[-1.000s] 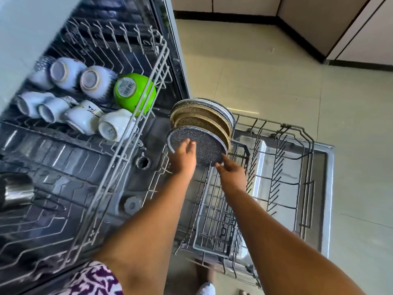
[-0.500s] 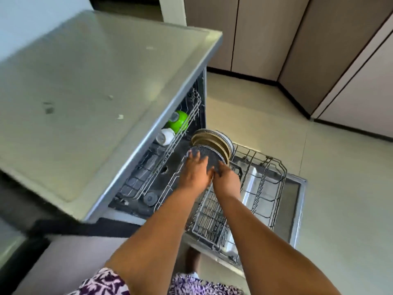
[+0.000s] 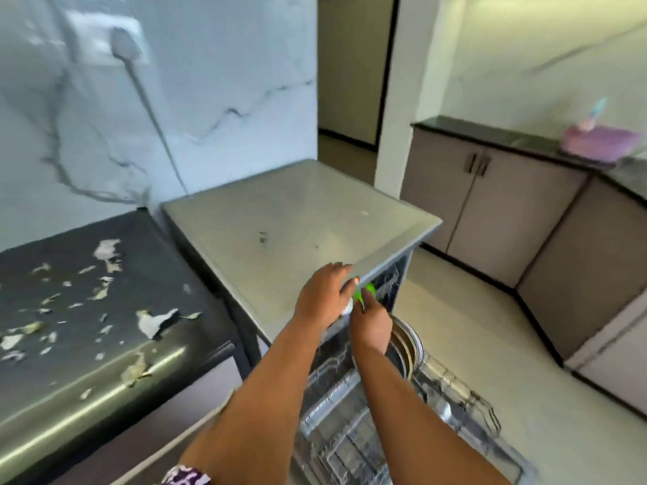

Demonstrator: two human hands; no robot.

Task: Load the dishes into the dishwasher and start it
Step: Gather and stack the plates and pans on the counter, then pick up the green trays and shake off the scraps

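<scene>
Both hands, the left hand (image 3: 324, 292) and right hand (image 3: 371, 325), are hovering at the dishwasher's (image 3: 297, 218) upper rack; grip unclear through blur. Racks should be sliding in evenly, plates (image 3: 408, 344) clearing.

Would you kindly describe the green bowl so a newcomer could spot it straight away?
Find the grey dishwasher standing open beside the dark counter. Just under its top's front edge, in the upper rack, the left hand and right hand meet. The green bowl peeks out between them, the only bright green thing among grey wire and the brownish plates below.
</scene>
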